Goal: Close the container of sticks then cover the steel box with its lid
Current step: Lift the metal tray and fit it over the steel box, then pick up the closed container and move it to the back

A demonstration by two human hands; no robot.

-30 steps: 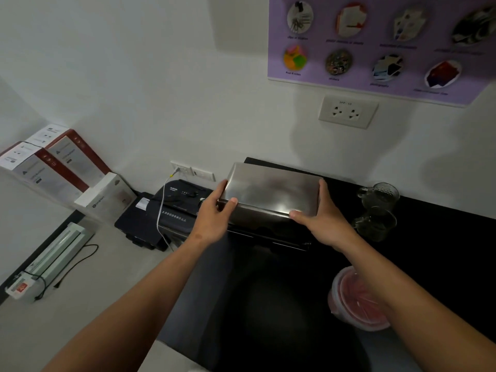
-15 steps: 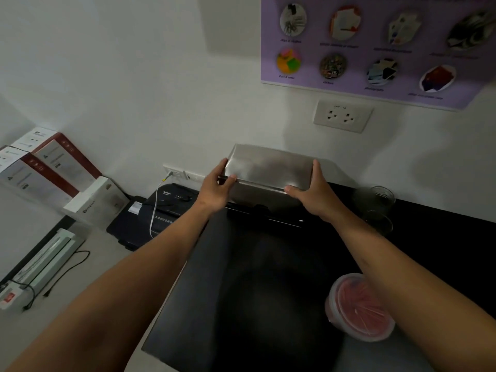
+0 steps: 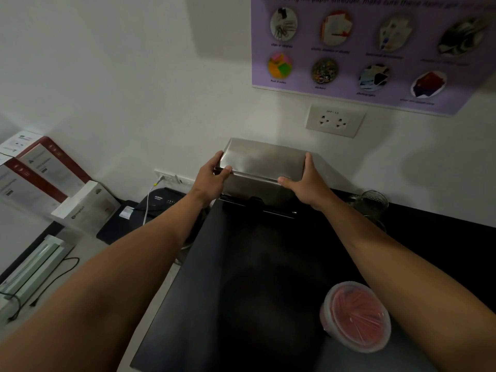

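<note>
A steel lid (image 3: 263, 159) sits on top of the steel box (image 3: 257, 190) at the back of the black counter (image 3: 241, 277), against the wall. My left hand (image 3: 210, 178) grips the lid's left end, thumb on its front edge. My right hand (image 3: 306, 181) grips the lid's right end the same way. A round clear container of red sticks (image 3: 355, 316) lies at the front right of the counter with its translucent lid on, under my right forearm.
Two glass cups (image 3: 371, 204) stand right of the box. A black shredder (image 3: 163, 201) with a white cable sits left of the counter, lower down. Boxes (image 3: 40, 175) and a white laminator (image 3: 29, 267) are at far left. A wall socket (image 3: 334, 120) is above the box.
Both hands have stayed on the steel lid, now resting closer to the wall on the box. The camera has shifted, so the counter looks nearer.
</note>
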